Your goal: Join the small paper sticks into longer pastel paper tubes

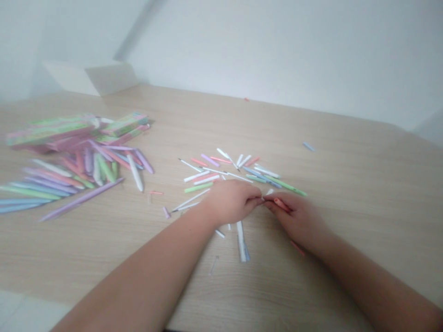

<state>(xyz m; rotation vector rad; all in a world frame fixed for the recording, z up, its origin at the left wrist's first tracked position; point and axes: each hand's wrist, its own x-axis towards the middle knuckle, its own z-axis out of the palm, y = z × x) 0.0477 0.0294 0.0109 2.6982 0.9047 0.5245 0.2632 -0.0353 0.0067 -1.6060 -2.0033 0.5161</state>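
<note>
Red tube (282, 205) clasped in my right hand (300, 217), centre-right of frame, probably for steadiness; my left hand (232, 200) pinches just beside, on what I can't tell.

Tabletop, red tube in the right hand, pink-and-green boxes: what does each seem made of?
Tabletop: wood or matte wood-look laminate, from its grain. Red tube: probably smooth plastic, evenly coloured. Boxes: likely printed card, flat-sided; blur hides their finish.
</note>
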